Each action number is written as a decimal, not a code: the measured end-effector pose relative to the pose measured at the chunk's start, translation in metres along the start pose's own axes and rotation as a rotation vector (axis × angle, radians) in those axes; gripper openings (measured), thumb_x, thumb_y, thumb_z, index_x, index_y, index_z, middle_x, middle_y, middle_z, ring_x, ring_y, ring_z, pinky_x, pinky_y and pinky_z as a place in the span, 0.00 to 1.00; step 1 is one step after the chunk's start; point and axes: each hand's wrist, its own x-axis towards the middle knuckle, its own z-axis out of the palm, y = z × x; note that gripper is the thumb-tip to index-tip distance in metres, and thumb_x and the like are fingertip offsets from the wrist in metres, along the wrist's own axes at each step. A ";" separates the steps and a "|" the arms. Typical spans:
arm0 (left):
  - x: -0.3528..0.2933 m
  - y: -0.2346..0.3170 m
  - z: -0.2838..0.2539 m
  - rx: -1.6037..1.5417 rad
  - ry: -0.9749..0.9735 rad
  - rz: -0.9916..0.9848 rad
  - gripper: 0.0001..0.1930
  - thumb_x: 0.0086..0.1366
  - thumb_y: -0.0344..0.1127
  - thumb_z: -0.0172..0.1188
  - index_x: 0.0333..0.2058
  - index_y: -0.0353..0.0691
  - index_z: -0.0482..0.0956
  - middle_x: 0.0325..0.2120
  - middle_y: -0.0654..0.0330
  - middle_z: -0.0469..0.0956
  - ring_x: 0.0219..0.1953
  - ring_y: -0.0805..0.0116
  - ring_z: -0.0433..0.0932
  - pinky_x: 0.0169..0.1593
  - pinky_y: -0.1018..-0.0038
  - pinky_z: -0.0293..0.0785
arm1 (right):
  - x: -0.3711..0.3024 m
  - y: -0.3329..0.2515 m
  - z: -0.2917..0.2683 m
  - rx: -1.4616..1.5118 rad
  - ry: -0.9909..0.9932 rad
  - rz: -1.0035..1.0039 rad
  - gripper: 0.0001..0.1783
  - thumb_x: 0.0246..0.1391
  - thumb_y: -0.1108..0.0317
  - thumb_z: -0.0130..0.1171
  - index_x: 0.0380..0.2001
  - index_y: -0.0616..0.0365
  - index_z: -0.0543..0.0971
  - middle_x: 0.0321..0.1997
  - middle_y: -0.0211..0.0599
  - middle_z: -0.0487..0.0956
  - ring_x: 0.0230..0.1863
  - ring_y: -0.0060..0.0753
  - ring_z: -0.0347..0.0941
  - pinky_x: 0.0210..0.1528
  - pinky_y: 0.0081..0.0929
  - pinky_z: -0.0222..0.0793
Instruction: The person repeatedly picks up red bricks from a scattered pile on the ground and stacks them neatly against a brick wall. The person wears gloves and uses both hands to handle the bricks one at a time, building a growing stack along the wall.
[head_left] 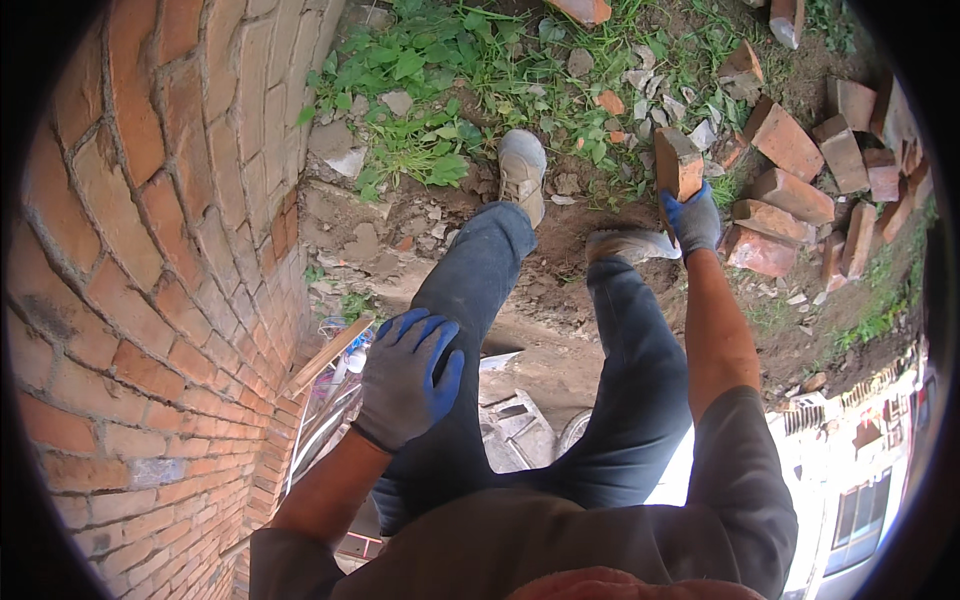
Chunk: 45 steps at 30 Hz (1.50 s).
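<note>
Brick (680, 163) just left of the brick pile (792, 195), near end held in my right hand (699, 216). I'd guess heavy, rigid, grippy, chippy corners; best grabbed mid-length. Left hand (405, 378), farther left of the pile, rests on the trouser leg (468, 275), fingers loosely spread, looks empty.

Gripping brick (679, 167) in gloved right hand (697, 218), near loose brick pile (793, 196); resting gloved left hand (408, 378) on left leg (482, 262); planting shoes (522, 165) on dirt (565, 255) beside brick wall (150, 250).
</note>
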 end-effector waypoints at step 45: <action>0.031 0.035 0.013 -0.054 0.011 0.138 0.14 0.79 0.32 0.71 0.58 0.33 0.90 0.55 0.43 0.93 0.63 0.33 0.88 0.70 0.43 0.84 | -0.006 -0.013 -0.057 0.152 0.311 -0.019 0.33 0.78 0.46 0.69 0.76 0.53 0.82 0.70 0.58 0.87 0.70 0.65 0.86 0.73 0.57 0.82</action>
